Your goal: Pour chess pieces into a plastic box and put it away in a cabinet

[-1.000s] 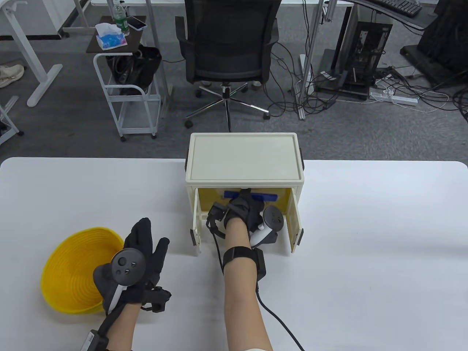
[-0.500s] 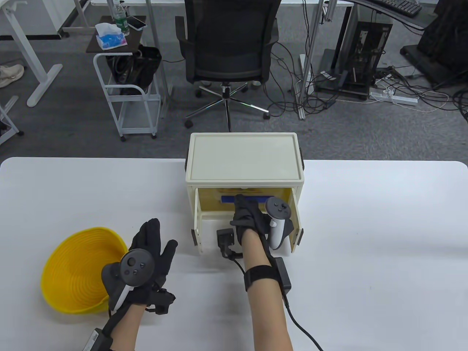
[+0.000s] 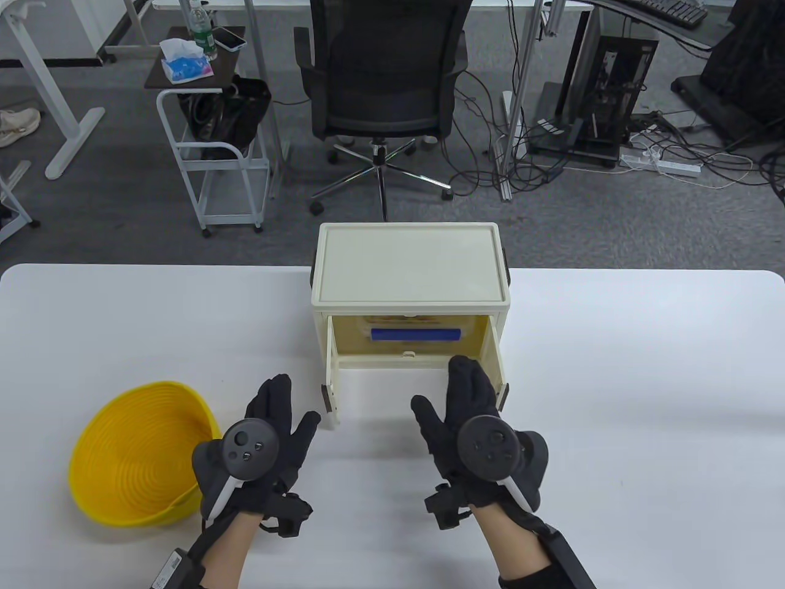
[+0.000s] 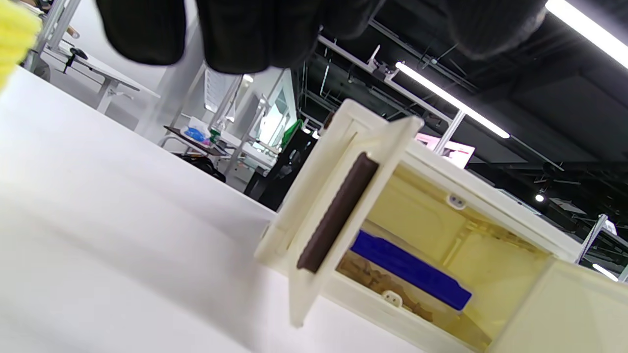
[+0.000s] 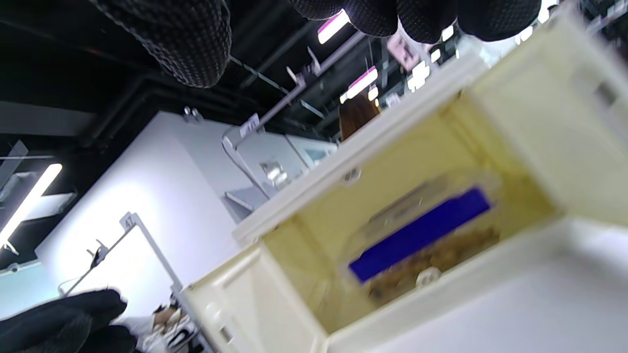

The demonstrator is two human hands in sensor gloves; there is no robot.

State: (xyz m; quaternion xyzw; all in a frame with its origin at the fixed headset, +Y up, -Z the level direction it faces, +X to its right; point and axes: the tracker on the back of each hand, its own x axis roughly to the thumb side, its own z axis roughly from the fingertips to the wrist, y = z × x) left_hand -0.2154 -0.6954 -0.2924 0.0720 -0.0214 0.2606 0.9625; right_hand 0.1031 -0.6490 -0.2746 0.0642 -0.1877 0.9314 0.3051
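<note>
The cream cabinet (image 3: pixel 409 264) stands at the table's far middle with both doors swung open. Inside it sits the clear plastic box with a blue rim (image 3: pixel 416 335); brown chess pieces (image 4: pixel 378 281) show in it. The box also shows in the right wrist view (image 5: pixel 417 240). My left hand (image 3: pixel 270 423) is open and empty, just in front of the left door (image 3: pixel 332 380). My right hand (image 3: pixel 457 408) is open and empty, in front of the cabinet, its fingertips by the right door (image 3: pixel 495 368).
An empty yellow bowl (image 3: pixel 138 454) sits on the white table at the front left, close beside my left hand. The left door's dark handle strip (image 4: pixel 338 212) faces outward. An office chair (image 3: pixel 383 80) stands beyond the table.
My right hand let go of the box inside the cabinet and drew back out toward me, turning palm down. My left hand moved forward and right toward the left door.
</note>
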